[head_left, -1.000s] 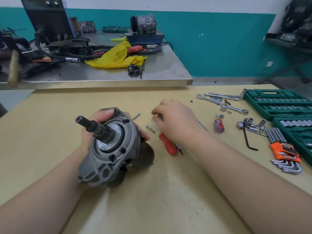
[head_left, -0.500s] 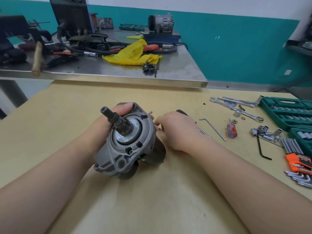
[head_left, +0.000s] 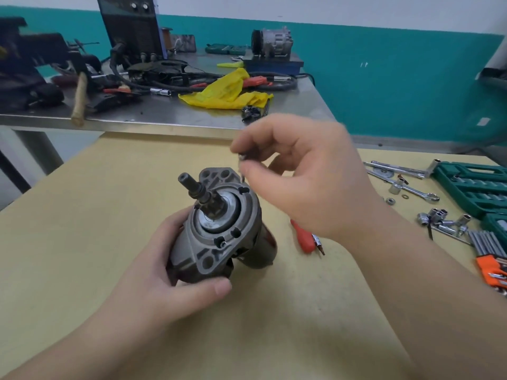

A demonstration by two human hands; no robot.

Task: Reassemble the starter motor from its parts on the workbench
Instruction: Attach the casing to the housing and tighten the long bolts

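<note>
Starter near the middle of the bench, tilted, shaft pointing up and away, grey nose housing facing the camera. Left hand wrapped around the near-left side of the starter, thumb curled under the lower flange, fingers hidden behind the body. Rear of the starter mostly concealed: only a dark rounded bulge visible at its right.

Above and right of the starter, right hand raised off the bench, thumb and forefinger pinched on a small screw (blurred, head barely legible, tip just over the housing's upper right edge). Contact between tip and housing impossible to judge. Remaining fingers loosely curled behind, smeared by motion.

Right of the starter, flat on the bench, a red screwdriver, its upper end covered by the right wrist, bit end poking out toward the camera. Farther right of the starter: wrenches, loose sockets, a green socket case cut off by the frame edge, and hex keys in an orange holder, also cropped.

Beyond the starter, a steel table with a yellow rag, a hammer handle, cables and dark gear too cluttered to sort out.
</note>
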